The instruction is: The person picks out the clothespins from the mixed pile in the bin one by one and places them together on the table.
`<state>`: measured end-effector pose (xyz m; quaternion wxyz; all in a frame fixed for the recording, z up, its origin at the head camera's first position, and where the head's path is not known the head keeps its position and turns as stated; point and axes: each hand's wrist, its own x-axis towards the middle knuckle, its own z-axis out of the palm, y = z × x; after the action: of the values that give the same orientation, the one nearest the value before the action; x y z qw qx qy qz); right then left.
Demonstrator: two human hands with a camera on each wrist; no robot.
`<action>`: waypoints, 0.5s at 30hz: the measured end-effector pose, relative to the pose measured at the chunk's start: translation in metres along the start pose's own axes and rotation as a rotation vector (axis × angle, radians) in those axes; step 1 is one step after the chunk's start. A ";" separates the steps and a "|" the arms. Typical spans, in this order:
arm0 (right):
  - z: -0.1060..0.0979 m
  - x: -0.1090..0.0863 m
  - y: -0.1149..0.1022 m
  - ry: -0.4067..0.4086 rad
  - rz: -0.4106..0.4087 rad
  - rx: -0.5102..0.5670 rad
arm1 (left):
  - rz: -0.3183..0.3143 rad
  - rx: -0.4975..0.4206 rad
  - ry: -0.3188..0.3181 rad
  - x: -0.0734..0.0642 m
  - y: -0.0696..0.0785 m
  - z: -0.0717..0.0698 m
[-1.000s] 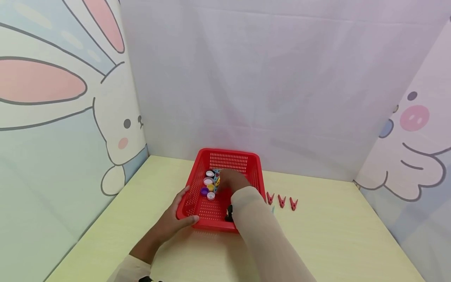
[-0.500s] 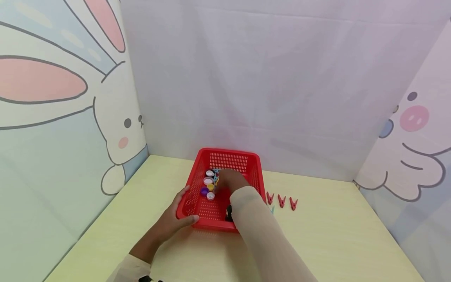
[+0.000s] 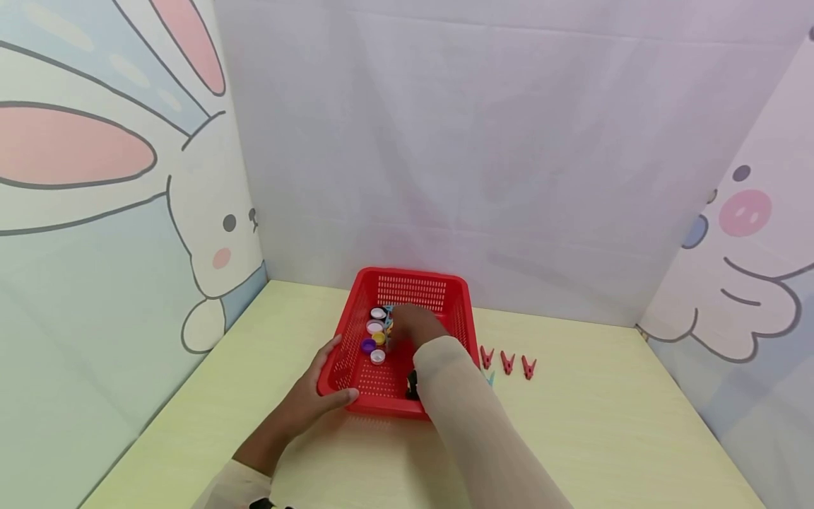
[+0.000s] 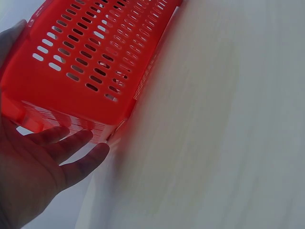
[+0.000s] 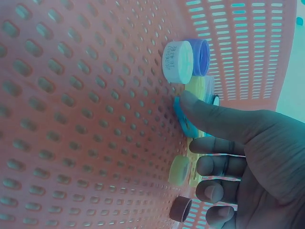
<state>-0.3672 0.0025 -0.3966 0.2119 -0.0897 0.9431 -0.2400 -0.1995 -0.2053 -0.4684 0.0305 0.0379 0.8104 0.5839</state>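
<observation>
My left hand (image 3: pixel 305 403) rests at the near left corner of a red plastic basket (image 3: pixel 388 405). Its thumb lies along the front rim, and its straight fingers run up the left side. Inside the basket is my right hand (image 3: pixel 416 329), its fingertips hidden in the head view. The right wrist view shows that hand's thumb tip overlapping a blue clothespin (image 5: pixel 185 119), with bent fingers just below; I cannot tell whether they pinch it. Beside them are a white bottle cap (image 5: pixel 177 63), a purple cap (image 5: pixel 202 57) and yellow pieces partly covered by the hand.
Right of the basket, three red clothespins (image 3: pixel 507 363) stand in a row on the pale yellow table (image 3: pixel 604 424). A light blue clothespin (image 3: pixel 490 378) shows beside the right sleeve. A yellowish cap (image 5: pixel 178 170) and a dark cap (image 5: pixel 181 209) lie in the basket.
My right hand has shifted slightly left inside the basket, and the yellow piece by its fingers is now more covered. The nearest white cap has slid a little toward me. My left hand stays put.
</observation>
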 end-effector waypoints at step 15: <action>0.005 0.007 0.002 0.016 -0.043 -0.058 | 0.011 -0.018 -0.009 0.000 -0.001 0.000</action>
<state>-0.3716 0.0004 -0.4042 0.1963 -0.1142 0.9492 -0.2177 -0.1997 -0.2062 -0.4694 0.0312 0.0448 0.8048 0.5910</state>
